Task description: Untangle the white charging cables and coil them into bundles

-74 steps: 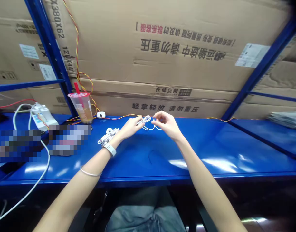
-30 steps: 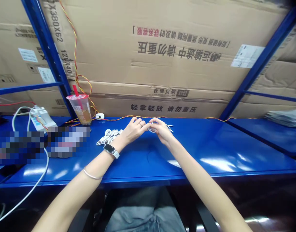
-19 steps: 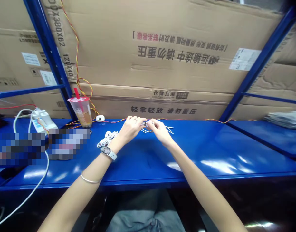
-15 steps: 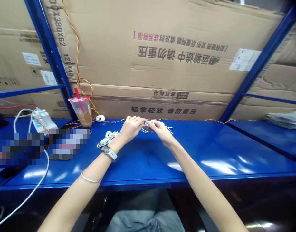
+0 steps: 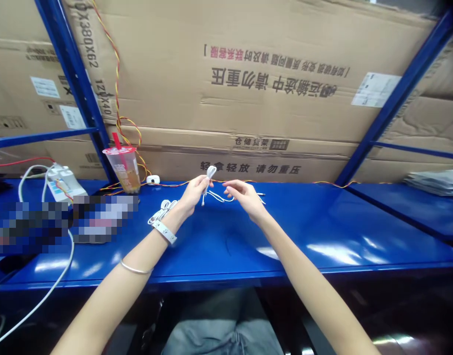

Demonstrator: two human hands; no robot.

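Note:
My left hand [image 5: 192, 194] stands over the blue steel table [image 5: 285, 231] and is shut on a thin white cable [image 5: 219, 197]. A white plug end [image 5: 211, 171] sticks up above my fingers, and a short length [image 5: 203, 199] hangs below them. The cable sags rightward past my right hand [image 5: 245, 195], whose fingers are apart and hold nothing. The cable's far end [image 5: 261, 195] lies just beyond that hand. A coiled bundle of white cable [image 5: 162, 210] lies on the table, close to my left wrist.
A plastic cup with a red straw [image 5: 124, 168], a white power strip [image 5: 61, 180] and a small white device [image 5: 153, 179] stand at the back left. A red-and-yellow wire [image 5: 182, 183] runs along the table's back. Pixelated patches [image 5: 34, 227] hide things at left. Cardboard cartons [image 5: 248, 88] fill the shelf behind.
My hands have parted from their close pinch. The left hand moved left and lifted the cable, and the right hand let go and moved right, leaving a sagging loop between them.

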